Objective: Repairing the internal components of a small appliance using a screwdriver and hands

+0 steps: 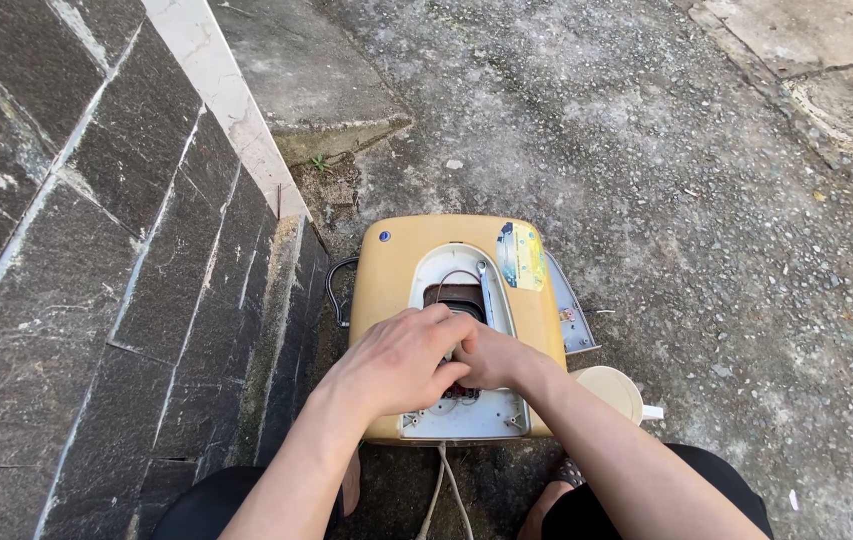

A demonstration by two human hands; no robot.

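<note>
Here, the fingers of both hands are bent and pressed close together over the middle of a yellow machine. Something small seems to be gripped there, but what it is cannot be told, as it is hidden under the hands. The left hand is laid on top and the right hand is tucked beside it, so the part is steadied from two sides. The machine is set flat on the gravel ground, close to a dark stone wall, so its open white panel faces up. A cream cup is kept just beside it, and a white cord trails out below.
</note>
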